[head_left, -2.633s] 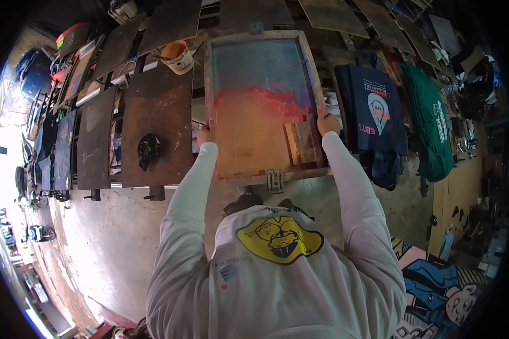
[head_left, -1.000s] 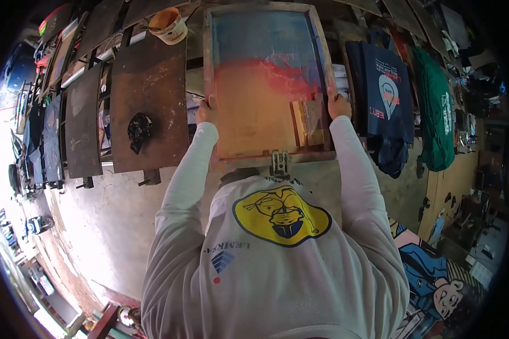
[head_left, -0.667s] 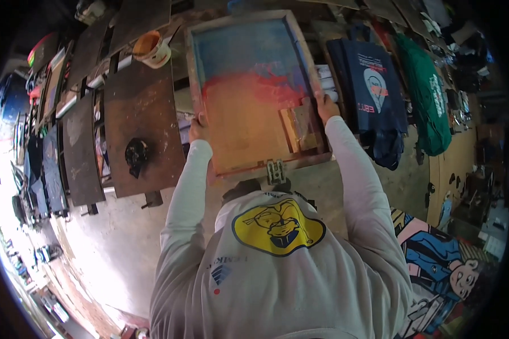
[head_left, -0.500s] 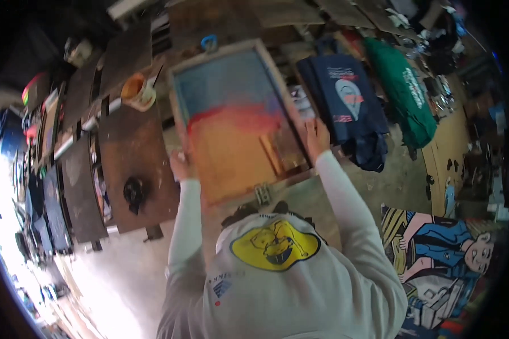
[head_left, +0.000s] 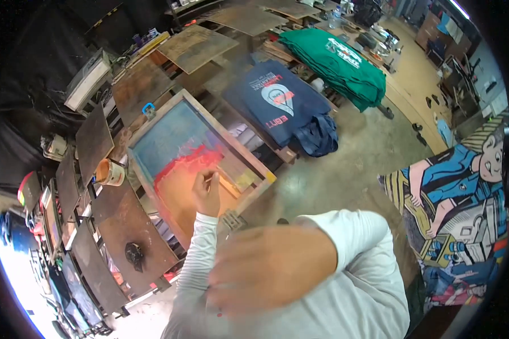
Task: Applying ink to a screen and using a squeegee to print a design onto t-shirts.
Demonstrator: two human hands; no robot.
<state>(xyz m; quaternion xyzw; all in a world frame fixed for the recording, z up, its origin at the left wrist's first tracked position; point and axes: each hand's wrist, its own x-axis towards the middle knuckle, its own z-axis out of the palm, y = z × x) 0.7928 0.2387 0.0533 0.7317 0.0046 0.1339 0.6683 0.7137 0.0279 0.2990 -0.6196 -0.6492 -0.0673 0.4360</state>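
Observation:
A wooden-framed printing screen (head_left: pixel 253 156) lies at an angle before me. Its mesh is blue-grey at the far end and orange nearer me, with a band of wet red ink (head_left: pixel 191 163) across the middle. Over the near part of the mesh is my left hand (head_left: pixel 207 193), fingers curled in and fingertips close together; whether they hold anything is hidden. Just right of it, a wooden strip like a squeegee (head_left: pixel 228 183) rests inside the frame. My right hand (head_left: pixel 280 265) is off the frame, close in front of my chest, its fingers smeared by motion.
Brown boards (head_left: pixel 131 240) stand around the screen, one bearing a small black object (head_left: pixel 134 255). An ink-stained tub (head_left: pixel 110 172) sits left of the frame. Beyond its right side are a printed navy bag (head_left: pixel 277 104) and green printed fabric (head_left: pixel 336 65). A metal hinge clamp (head_left: pixel 232 220) is at the near edge.
Both hands have let go of the screen's sides. The left has moved in over the mesh; the right has come back towards my chest. My view has turned, so the screen appears lower and tilted.

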